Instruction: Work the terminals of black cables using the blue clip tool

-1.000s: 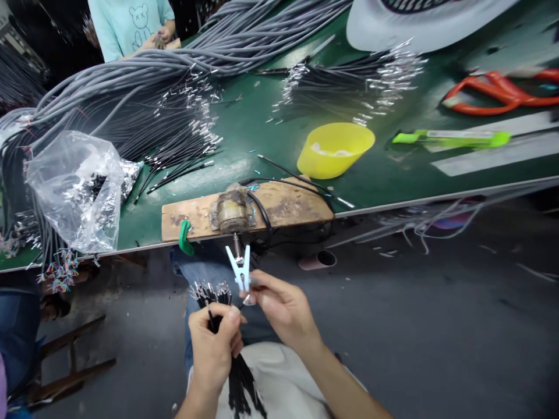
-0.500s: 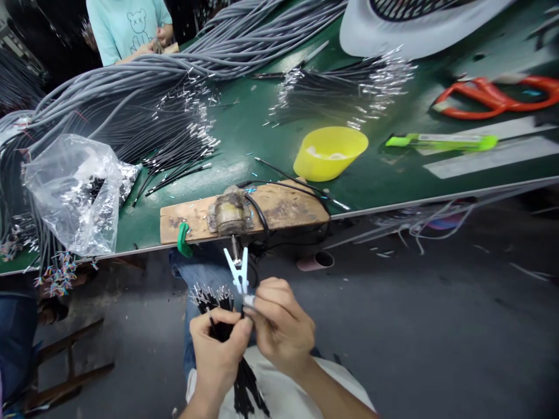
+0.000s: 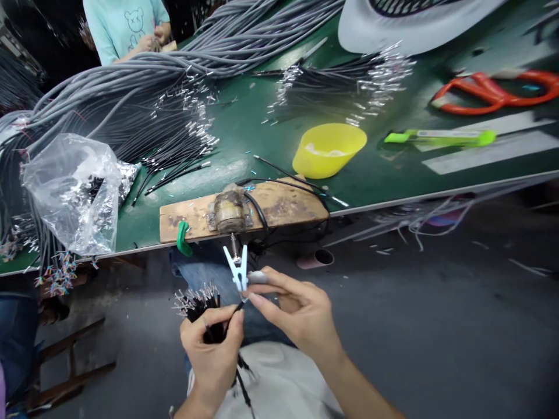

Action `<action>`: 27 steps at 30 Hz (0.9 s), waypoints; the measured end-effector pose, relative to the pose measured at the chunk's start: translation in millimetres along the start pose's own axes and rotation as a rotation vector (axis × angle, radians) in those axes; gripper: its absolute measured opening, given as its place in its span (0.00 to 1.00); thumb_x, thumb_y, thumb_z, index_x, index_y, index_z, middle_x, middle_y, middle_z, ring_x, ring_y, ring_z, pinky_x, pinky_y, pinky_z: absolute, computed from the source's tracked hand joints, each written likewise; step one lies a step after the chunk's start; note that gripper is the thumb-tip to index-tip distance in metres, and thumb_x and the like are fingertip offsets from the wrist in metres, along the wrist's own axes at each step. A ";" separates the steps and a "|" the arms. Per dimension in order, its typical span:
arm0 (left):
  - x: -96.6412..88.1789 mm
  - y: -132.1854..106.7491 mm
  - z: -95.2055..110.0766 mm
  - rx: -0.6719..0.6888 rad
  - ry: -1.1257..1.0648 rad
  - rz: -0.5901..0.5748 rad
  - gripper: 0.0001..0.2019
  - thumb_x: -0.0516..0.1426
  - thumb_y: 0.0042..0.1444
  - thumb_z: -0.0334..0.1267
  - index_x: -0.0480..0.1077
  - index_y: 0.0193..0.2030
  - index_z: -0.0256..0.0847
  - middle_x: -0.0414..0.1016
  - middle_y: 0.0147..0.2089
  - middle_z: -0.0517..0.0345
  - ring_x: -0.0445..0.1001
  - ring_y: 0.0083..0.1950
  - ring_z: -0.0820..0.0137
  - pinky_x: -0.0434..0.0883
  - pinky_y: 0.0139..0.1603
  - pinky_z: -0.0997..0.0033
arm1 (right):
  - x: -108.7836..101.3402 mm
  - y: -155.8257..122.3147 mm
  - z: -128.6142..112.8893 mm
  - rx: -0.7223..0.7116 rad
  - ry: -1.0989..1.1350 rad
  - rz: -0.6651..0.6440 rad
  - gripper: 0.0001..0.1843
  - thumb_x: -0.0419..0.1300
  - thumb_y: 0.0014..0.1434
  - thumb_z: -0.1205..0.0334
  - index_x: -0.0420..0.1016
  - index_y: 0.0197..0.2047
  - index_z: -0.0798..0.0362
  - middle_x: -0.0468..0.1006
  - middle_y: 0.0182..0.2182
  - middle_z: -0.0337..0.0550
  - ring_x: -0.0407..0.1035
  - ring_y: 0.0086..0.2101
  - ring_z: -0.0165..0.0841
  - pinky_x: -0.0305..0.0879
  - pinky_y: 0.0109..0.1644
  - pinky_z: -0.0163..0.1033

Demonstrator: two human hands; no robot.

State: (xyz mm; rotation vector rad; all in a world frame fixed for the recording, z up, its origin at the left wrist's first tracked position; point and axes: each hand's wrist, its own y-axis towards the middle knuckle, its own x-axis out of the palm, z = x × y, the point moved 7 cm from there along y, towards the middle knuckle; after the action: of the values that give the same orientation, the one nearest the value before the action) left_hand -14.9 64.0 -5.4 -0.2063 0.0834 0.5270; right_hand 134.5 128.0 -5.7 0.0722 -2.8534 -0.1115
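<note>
My left hand (image 3: pixel 212 352) grips a bundle of thin black wires (image 3: pixel 200 302) with metal tips, held upright over my lap. My right hand (image 3: pixel 292 311) pinches the end of a single black wire drawn out of that bundle, just below a pale blue clothes-peg clip (image 3: pixel 238 269). The clip hangs from a rod under a small metal fixture (image 3: pixel 229 210) mounted on a wooden board (image 3: pixel 288 205) at the table's front edge.
The green table (image 3: pixel 393 174) carries a yellow bowl (image 3: pixel 328 150), a clear plastic bag (image 3: pixel 70 192) of metal terminals, piles of tipped black wires (image 3: pixel 345 87), grey cables (image 3: pixel 131 87), a green knife (image 3: pixel 441 138) and orange scissors (image 3: pixel 493 93). Another person (image 3: pixel 126 26) works at the far side.
My right hand has drawn away from the bundle to the right, pulling one wire out. My left hand has shifted slightly left and down with the bundle.
</note>
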 end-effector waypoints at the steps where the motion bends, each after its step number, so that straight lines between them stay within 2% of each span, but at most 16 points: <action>1: -0.8 2.3 -1.0 -0.008 -0.002 0.003 0.06 0.66 0.38 0.43 0.77 0.20 0.45 0.77 0.21 0.58 0.72 0.24 0.68 0.71 0.33 0.68 | 0.4 -0.4 1.3 0.021 0.017 0.007 0.07 0.67 0.43 0.67 0.80 0.29 0.50 0.77 0.22 0.42 0.71 0.23 0.35 0.69 0.27 0.38; 4: 2.2 10.9 -12.0 -0.100 -0.016 -0.092 0.08 0.68 0.34 0.44 0.76 0.17 0.43 0.76 0.18 0.58 0.71 0.22 0.69 0.70 0.27 0.70 | 0.1 -1.9 -1.1 -0.007 0.013 0.037 0.08 0.67 0.41 0.70 0.81 0.28 0.50 0.77 0.21 0.41 0.70 0.22 0.34 0.68 0.25 0.37; 6: 10.6 12.0 -23.4 -0.184 -0.043 -0.238 0.11 0.69 0.28 0.43 0.75 0.15 0.41 0.73 0.15 0.58 0.69 0.18 0.71 0.67 0.20 0.72 | -0.5 -2.8 -4.1 -0.053 -0.010 0.045 0.09 0.66 0.42 0.72 0.80 0.28 0.50 0.76 0.21 0.41 0.69 0.23 0.33 0.67 0.25 0.36; 7: 8.6 12.9 -25.5 -0.164 -0.070 -0.211 0.11 0.68 0.32 0.44 0.75 0.17 0.40 0.72 0.16 0.58 0.68 0.18 0.72 0.66 0.19 0.73 | -0.1 -2.9 -3.9 -0.060 -0.013 0.030 0.09 0.65 0.43 0.72 0.80 0.29 0.50 0.76 0.21 0.41 0.69 0.23 0.32 0.66 0.25 0.36; 10: 9.7 11.2 -36.8 -0.165 -0.102 -0.211 0.12 0.65 0.41 0.46 0.76 0.22 0.38 0.65 0.12 0.63 0.60 0.13 0.77 0.59 0.13 0.76 | 0.7 -1.3 2.4 -0.014 0.022 -0.053 0.06 0.63 0.47 0.70 0.80 0.30 0.51 0.75 0.23 0.41 0.69 0.24 0.31 0.65 0.27 0.35; 13: 17.0 9.5 -51.8 -0.263 -0.145 -0.319 0.15 0.66 0.37 0.50 0.74 0.19 0.39 0.61 0.09 0.65 0.56 0.09 0.78 0.56 0.08 0.76 | 3.3 1.2 6.4 0.011 0.032 -0.166 0.06 0.63 0.50 0.63 0.79 0.34 0.51 0.75 0.26 0.43 0.69 0.28 0.33 0.65 0.31 0.37; 15: 19.4 9.9 -56.7 -0.307 -0.177 -0.376 0.15 0.67 0.35 0.50 0.74 0.18 0.39 0.63 0.10 0.64 0.56 0.08 0.78 0.55 0.06 0.76 | 7.4 1.5 6.7 0.001 0.006 -0.237 0.06 0.63 0.51 0.59 0.79 0.30 0.52 0.74 0.25 0.43 0.66 0.29 0.34 0.63 0.33 0.38; 17: 17.7 12.4 -53.1 -0.265 -0.187 -0.378 0.13 0.67 0.35 0.47 0.75 0.20 0.39 0.64 0.11 0.64 0.57 0.09 0.79 0.55 0.07 0.78 | 11.9 0.7 10.3 0.048 0.064 -0.270 0.11 0.63 0.51 0.55 0.76 0.24 0.53 0.70 0.22 0.41 0.63 0.27 0.33 0.60 0.32 0.38; 19: 15.6 15.4 -44.1 -0.184 -0.171 -0.367 0.11 0.68 0.36 0.43 0.76 0.22 0.38 0.66 0.13 0.63 0.59 0.11 0.80 0.57 0.10 0.79 | 19.4 -1.8 19.3 0.195 0.252 -0.312 0.16 0.63 0.50 0.49 0.74 0.21 0.54 0.67 0.21 0.39 0.62 0.26 0.31 0.58 0.31 0.37; 21: 15.9 19.2 -35.6 -0.132 -0.143 -0.377 0.09 0.69 0.34 0.41 0.77 0.21 0.38 0.71 0.15 0.60 0.65 0.15 0.78 0.63 0.15 0.79 | 31.1 -6.0 28.0 0.374 0.448 -0.405 0.20 0.65 0.45 0.46 0.72 0.20 0.55 0.65 0.20 0.37 0.61 0.24 0.29 0.56 0.29 0.36; 23: 17.2 25.1 -28.8 -0.106 -0.105 -0.402 0.09 0.70 0.30 0.40 0.77 0.18 0.39 0.73 0.16 0.57 0.70 0.18 0.74 0.68 0.19 0.77 | 36.7 -5.8 34.2 0.502 0.517 -0.447 0.21 0.68 0.41 0.46 0.71 0.18 0.56 0.65 0.18 0.36 0.59 0.22 0.27 0.54 0.27 0.34; 25: 17.6 32.7 -22.0 -0.075 -0.062 -0.430 0.10 0.70 0.28 0.41 0.76 0.15 0.40 0.72 0.13 0.57 0.70 0.16 0.72 0.68 0.17 0.77 | 33.4 3.5 37.9 0.542 0.500 -0.387 0.20 0.70 0.37 0.48 0.72 0.18 0.57 0.67 0.17 0.36 0.59 0.21 0.26 0.54 0.26 0.33; 27: 15.1 40.7 -12.2 -0.007 -0.033 -0.435 0.10 0.70 0.27 0.42 0.75 0.13 0.41 0.69 0.10 0.59 0.67 0.12 0.73 0.67 0.13 0.77 | 26.6 19.2 37.0 0.498 0.466 -0.274 0.18 0.70 0.38 0.49 0.74 0.20 0.57 0.69 0.18 0.36 0.59 0.21 0.26 0.54 0.26 0.32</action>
State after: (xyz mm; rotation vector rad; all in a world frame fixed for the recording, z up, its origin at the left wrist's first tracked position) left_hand -22.8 103.1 -26.4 -0.2157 0.0036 0.0976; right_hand 97.8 148.0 -32.1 0.5168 -2.3255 0.4960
